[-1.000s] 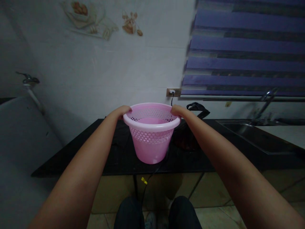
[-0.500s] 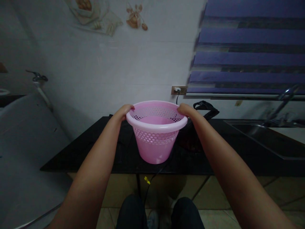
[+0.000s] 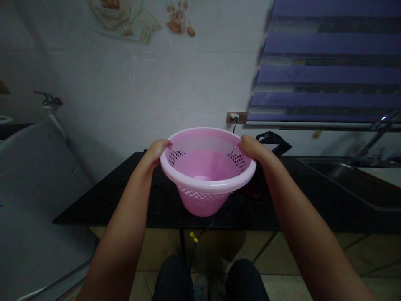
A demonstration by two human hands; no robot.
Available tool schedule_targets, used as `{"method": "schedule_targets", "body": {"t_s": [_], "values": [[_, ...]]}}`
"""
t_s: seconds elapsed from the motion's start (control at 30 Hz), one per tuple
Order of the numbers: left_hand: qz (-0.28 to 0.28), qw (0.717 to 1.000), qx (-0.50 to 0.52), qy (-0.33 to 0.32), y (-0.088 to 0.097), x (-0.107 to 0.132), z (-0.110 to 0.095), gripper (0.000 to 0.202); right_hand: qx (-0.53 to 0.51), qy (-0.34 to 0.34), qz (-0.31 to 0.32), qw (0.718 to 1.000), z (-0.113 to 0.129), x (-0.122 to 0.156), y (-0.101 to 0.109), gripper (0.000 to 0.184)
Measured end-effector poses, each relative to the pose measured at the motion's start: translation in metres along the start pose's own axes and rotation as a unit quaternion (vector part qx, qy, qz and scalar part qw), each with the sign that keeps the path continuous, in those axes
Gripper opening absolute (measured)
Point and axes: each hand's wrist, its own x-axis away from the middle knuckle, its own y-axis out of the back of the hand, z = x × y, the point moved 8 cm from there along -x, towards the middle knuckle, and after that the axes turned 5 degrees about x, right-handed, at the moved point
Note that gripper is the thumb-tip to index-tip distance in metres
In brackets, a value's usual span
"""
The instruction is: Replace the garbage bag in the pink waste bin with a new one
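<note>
Hands (image 3: 158,151) curled, gripping pink basket (image 3: 208,184)

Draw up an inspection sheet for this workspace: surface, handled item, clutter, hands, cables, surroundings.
Surface: black countertop, dimly lit.
Handled item: perforated pink plastic basket, apparently tipped toward the wearer.
Clutter: black plastic bag, partly hidden behind the right hand and forearm.
Hands: left hand and right hand grip opposite sides of the basket.
Cables: black cord with yellow tag hangs in front of the counter; white plug in wall outlet.
Surroundings: tiled wall, striped blind, sink at right, faucet at left.
</note>
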Motion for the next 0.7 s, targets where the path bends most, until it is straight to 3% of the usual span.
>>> {"method": "schedule_targets", "body": {"t_s": [0.2, 0.43, 0.7], "values": [[0.0, 0.998, 0.056, -0.042, 0.011, 0.022, -0.003, 0.006, 0.004, 0.003, -0.031, 1.0, 0.0, 0.033, 0.013, 0.036], [-0.001, 0.993, 0.092, -0.076, 0.014, 0.058, -0.004, 0.024, -0.037, 0.011, -0.076, 0.996, -0.004, 0.07, 0.025, 0.031], [-0.015, 0.988, 0.112, -0.103, 0.015, 0.091, -0.003, 0.031, -0.097, 0.054, -0.166, 0.98, -0.017, 0.094, 0.026, 0.025]]}}
